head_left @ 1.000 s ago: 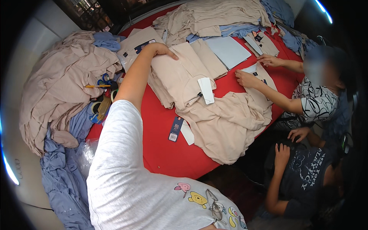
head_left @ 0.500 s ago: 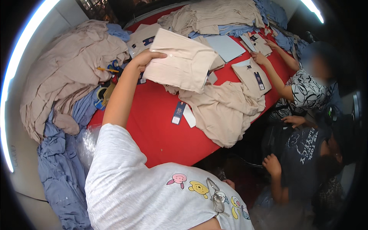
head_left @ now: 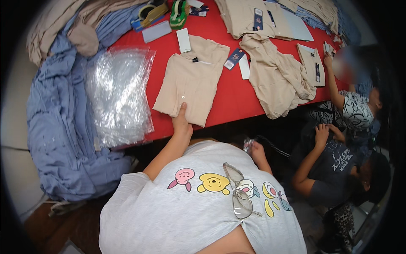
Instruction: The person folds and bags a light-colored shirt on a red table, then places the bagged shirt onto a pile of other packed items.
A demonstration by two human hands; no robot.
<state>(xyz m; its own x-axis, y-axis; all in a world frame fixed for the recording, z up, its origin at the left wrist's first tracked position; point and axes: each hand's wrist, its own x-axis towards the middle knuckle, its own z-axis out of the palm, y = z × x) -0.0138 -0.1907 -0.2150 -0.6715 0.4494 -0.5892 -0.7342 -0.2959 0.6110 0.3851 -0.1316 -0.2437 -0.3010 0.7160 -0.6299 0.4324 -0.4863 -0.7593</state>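
"What is in front of you?"

"Through my remote feed I see a folded beige shirt (head_left: 194,82) lying flat on a red table (head_left: 237,95), close to the front edge. A white tag (head_left: 183,40) sits at its far end."

"How are the hands?"

"The left hand (head_left: 182,123) has hold of the shirt's near edge, thumb on top just below a button. I cannot see its other fingers. The right hand (head_left: 257,152) is in front of the body, past the table's front edge, curled around a bit of shiny clear plastic (head_left: 248,145). I can't tell how tight that hold is."

"And around the shirt?"

"Just left, I find a pile of clear plastic bags (head_left: 120,95), with blue clothes (head_left: 59,122) beyond. To the right are a dark blue tag (head_left: 234,59) and a rumpled beige shirt (head_left: 275,74). A green tape dispenser (head_left: 178,15) stands farther back."
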